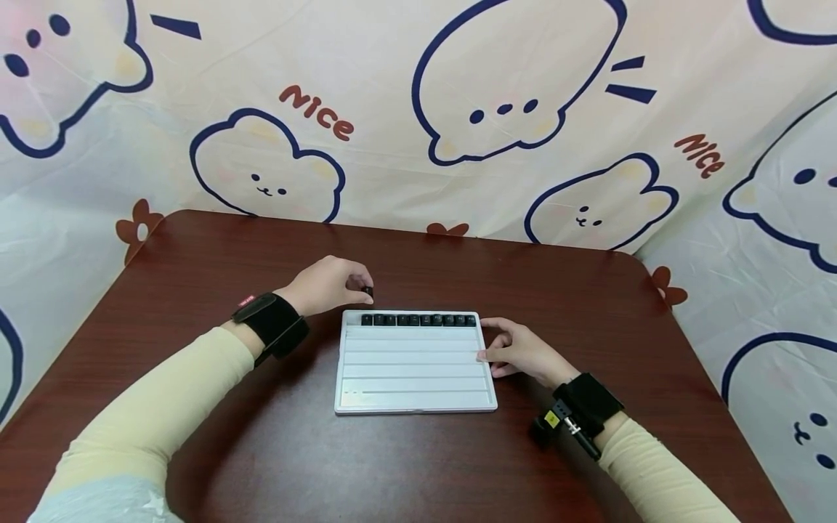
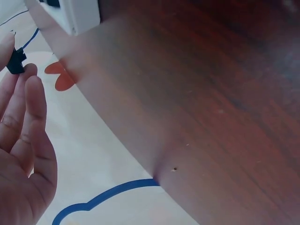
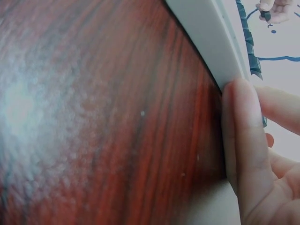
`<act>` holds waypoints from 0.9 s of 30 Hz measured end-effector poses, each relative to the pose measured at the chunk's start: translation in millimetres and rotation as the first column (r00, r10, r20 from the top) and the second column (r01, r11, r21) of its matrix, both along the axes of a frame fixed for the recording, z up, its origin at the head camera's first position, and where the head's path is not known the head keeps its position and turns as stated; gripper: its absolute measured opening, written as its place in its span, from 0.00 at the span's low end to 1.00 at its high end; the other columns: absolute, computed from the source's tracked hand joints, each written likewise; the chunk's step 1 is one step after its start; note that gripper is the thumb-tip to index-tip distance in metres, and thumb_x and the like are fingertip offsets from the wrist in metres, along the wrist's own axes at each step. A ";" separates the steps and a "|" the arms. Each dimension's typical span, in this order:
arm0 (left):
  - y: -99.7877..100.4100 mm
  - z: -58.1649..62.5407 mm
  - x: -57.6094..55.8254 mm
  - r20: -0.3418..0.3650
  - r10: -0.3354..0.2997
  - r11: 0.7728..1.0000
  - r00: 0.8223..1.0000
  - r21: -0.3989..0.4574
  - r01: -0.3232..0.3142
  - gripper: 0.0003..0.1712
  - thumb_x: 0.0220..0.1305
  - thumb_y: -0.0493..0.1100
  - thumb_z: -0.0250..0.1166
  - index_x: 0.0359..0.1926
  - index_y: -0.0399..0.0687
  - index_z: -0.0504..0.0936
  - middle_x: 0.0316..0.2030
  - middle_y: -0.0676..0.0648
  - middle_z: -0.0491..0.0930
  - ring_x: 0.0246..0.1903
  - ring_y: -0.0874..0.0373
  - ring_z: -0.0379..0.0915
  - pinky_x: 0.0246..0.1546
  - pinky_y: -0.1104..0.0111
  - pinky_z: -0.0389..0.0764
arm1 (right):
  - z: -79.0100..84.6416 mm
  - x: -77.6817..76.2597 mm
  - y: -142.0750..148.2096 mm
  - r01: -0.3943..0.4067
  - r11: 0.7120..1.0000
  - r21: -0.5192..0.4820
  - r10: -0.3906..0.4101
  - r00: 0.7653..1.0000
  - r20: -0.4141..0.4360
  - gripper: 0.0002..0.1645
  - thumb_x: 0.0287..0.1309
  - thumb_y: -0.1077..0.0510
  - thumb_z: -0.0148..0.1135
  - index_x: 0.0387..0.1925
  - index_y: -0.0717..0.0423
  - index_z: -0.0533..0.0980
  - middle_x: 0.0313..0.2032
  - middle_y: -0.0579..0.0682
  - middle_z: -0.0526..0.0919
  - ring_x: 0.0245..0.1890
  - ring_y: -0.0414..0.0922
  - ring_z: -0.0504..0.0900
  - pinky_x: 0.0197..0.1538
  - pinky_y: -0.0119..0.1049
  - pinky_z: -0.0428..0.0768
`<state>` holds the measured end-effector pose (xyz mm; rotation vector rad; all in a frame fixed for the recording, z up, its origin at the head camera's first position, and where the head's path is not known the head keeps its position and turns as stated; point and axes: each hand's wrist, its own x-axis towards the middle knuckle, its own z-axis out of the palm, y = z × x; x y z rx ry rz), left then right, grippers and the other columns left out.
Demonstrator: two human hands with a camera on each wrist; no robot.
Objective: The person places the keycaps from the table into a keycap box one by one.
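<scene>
A white tray (image 1: pixel 418 372) with ridged horizontal rows lies flat on the table. Black keycaps (image 1: pixel 418 319) stand side by side along its top row, with a gap at the row's left end. Just beyond the tray's upper left corner, my left hand (image 1: pixel 327 285) pinches one small black keycap (image 2: pixel 16 61) between thumb and fingertips, raised over the table. At the tray's right side, my right hand (image 1: pixel 519 354) grips the edge: the thumb presses on the rim and the index finger reaches to the upper corner.
The brown wooden table (image 1: pixel 418 465) extends on all sides of the tray. A white cloth (image 1: pixel 379 73) printed with cartoon bears hangs behind and beside it. Black straps (image 1: pixel 275 323) wrap both wrists, and a small device (image 1: pixel 565 425) sits on the right one.
</scene>
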<state>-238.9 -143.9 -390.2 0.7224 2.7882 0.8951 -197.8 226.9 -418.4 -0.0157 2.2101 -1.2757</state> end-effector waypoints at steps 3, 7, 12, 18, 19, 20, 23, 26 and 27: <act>-2.4 -2.0 4.2 -0.010 0.002 1.000 1.000 0.011 -0.001 0.15 0.63 0.43 0.75 0.48 0.43 0.88 0.42 0.46 0.87 0.43 0.53 0.83 0.50 0.58 0.83 | 0.0 0.2 0.1 0.000 1.000 0.006 0.000 1.000 -0.003 0.45 0.65 0.64 0.69 0.76 0.63 0.57 0.34 0.55 0.81 0.29 0.43 0.82 0.34 0.35 0.85; -6.6 -6.6 8.8 -0.018 0.012 0.999 1.000 0.030 -0.012 0.15 0.62 0.43 0.76 0.48 0.43 0.88 0.40 0.47 0.87 0.42 0.54 0.83 0.50 0.57 0.83 | -0.2 0.2 -0.3 0.000 1.000 0.010 0.000 1.000 -0.001 0.45 0.65 0.64 0.69 0.76 0.63 0.57 0.34 0.55 0.81 0.29 0.43 0.82 0.33 0.35 0.85; -9.2 -12.9 15.0 -0.008 0.016 0.999 1.000 0.040 -0.016 0.13 0.62 0.42 0.76 0.47 0.45 0.88 0.40 0.49 0.87 0.41 0.56 0.81 0.48 0.59 0.83 | -0.9 0.2 -0.6 0.004 1.000 0.011 -0.004 1.000 0.000 0.45 0.65 0.64 0.69 0.76 0.63 0.57 0.34 0.55 0.81 0.29 0.43 0.82 0.33 0.35 0.85; -10.5 -16.0 24.1 -0.002 0.019 0.999 1.000 0.042 -0.019 0.12 0.62 0.41 0.76 0.46 0.46 0.88 0.39 0.50 0.87 0.38 0.56 0.80 0.46 0.58 0.83 | -1.2 0.0 -0.6 0.008 1.000 0.010 -0.008 1.000 0.004 0.45 0.65 0.64 0.69 0.76 0.63 0.56 0.34 0.55 0.81 0.29 0.43 0.82 0.33 0.34 0.85; -10.6 -16.6 25.3 -0.005 0.023 0.999 1.000 0.041 -0.023 0.11 0.62 0.41 0.76 0.46 0.46 0.88 0.38 0.50 0.86 0.38 0.56 0.80 0.45 0.58 0.83 | -1.1 -0.1 -0.5 0.010 1.000 0.009 -0.010 1.000 0.004 0.45 0.65 0.64 0.69 0.76 0.63 0.56 0.34 0.55 0.81 0.29 0.43 0.82 0.33 0.34 0.85; -10.8 -17.4 26.4 -0.009 0.027 0.999 1.000 0.039 -0.027 0.11 0.62 0.41 0.76 0.45 0.46 0.88 0.38 0.50 0.86 0.37 0.56 0.79 0.44 0.58 0.82 | -1.0 -0.2 -0.4 0.011 1.000 0.009 -0.011 1.000 0.005 0.45 0.65 0.64 0.69 0.76 0.63 0.56 0.34 0.55 0.81 0.29 0.43 0.82 0.33 0.34 0.85; -10.8 -21.0 29.0 -0.019 0.039 0.998 0.999 0.041 -0.038 0.10 0.62 0.41 0.76 0.44 0.46 0.88 0.35 0.51 0.85 0.35 0.57 0.77 0.42 0.59 0.81 | -0.7 -0.6 -0.1 0.013 1.000 0.008 -0.013 1.000 0.005 0.45 0.65 0.64 0.68 0.76 0.63 0.56 0.33 0.55 0.80 0.30 0.43 0.82 0.34 0.34 0.85; -10.4 -23.4 31.7 -0.027 0.052 0.998 0.998 0.041 -0.051 0.10 0.61 0.40 0.76 0.44 0.46 0.88 0.34 0.52 0.84 0.34 0.57 0.76 0.41 0.60 0.80 | -0.8 -1.1 0.2 0.009 1.000 0.006 -0.009 1.000 0.008 0.45 0.65 0.64 0.68 0.76 0.63 0.56 0.33 0.54 0.80 0.30 0.43 0.82 0.34 0.34 0.85; -10.2 -23.8 32.4 -0.029 0.055 0.998 0.998 0.038 -0.054 0.10 0.62 0.40 0.76 0.43 0.46 0.88 0.33 0.52 0.84 0.33 0.57 0.76 0.41 0.60 0.80 | -0.8 -1.3 0.2 0.008 1.000 0.005 -0.008 1.000 0.009 0.45 0.65 0.64 0.69 0.76 0.63 0.56 0.33 0.54 0.80 0.30 0.43 0.82 0.34 0.34 0.85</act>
